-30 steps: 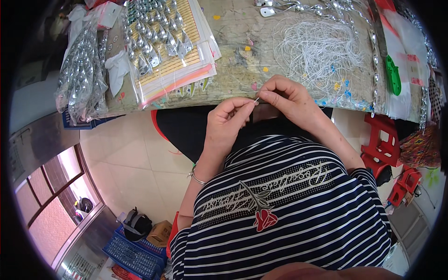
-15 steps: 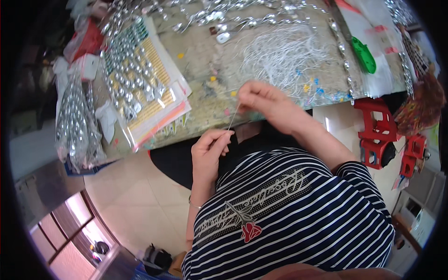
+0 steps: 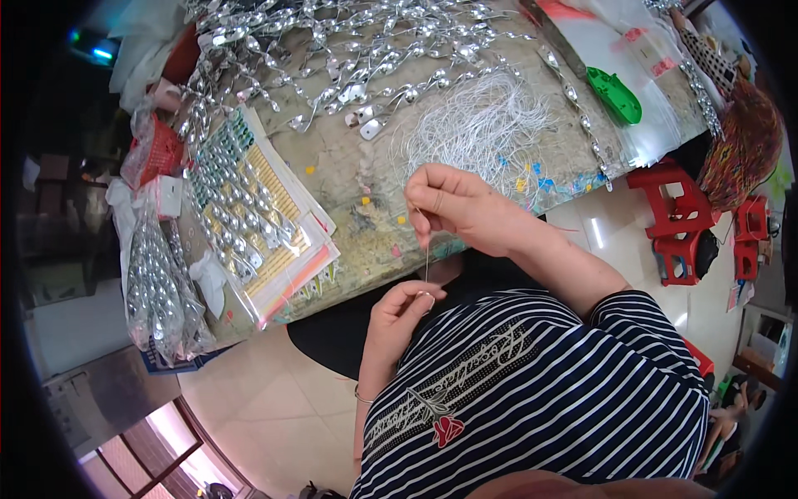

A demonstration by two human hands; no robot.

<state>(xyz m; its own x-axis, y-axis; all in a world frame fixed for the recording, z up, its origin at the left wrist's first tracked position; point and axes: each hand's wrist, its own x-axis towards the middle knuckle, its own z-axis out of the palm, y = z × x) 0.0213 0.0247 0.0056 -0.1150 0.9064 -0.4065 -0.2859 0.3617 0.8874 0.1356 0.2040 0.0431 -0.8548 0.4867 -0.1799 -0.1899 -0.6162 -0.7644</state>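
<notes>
My left hand, closed in a pinch, is low in front of my striped shirt, just off the table's near edge. A thin white thread runs upward from its fingertips to my right hand. That hand is also closed, its fingers curled over the upper end of the thread above the table edge. Right behind it lies a loose tangle of white threads. To the left are silver twisted spiral strips, laid on a yellow-striped sheet in a clear sleeve.
More silver spirals cover the far side of the worn table. A green plastic tray sits at the right beside clear plastic sheets. Bagged spirals hang at the left edge. Red stools stand on the floor at right.
The view has shifted, showing more of the far table. The thread between my hands has swung from slanted to nearly upright, and both hands still pinch it.
</notes>
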